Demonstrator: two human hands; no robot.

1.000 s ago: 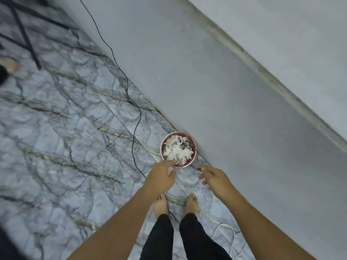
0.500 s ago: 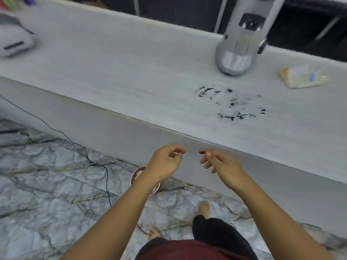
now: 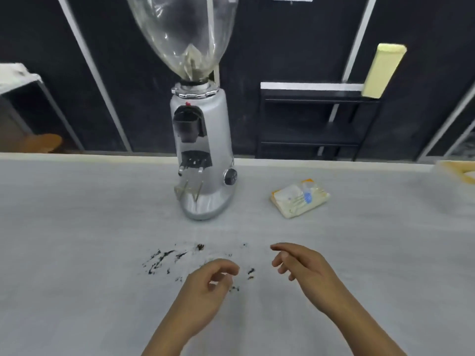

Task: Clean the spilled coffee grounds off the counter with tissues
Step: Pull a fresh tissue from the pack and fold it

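Note:
Dark coffee grounds [image 3: 164, 258] lie scattered on the pale counter [image 3: 77, 240] in front of the grinder, spreading right towards a few specks beside my fingers. My left hand [image 3: 205, 289] hovers over the right part of the spill, fingers loosely curled and holding nothing. My right hand [image 3: 303, 268] hangs just to the right of the spill, fingers relaxed and empty. A soft pack of tissues [image 3: 299, 197] lies on the counter behind my right hand, to the right of the grinder.
A silver coffee grinder [image 3: 203, 160] with a clear hopper stands at the back of the counter, directly beyond the spill. An orange-rimmed item [image 3: 457, 170] sits at the counter's far right edge. Behind the counter are a black shelf [image 3: 316, 119] and dark panels.
My view has lifted from the floor and the bin of used tissues up to the counter top. Both hands rose from the bin to above the spill, empty.

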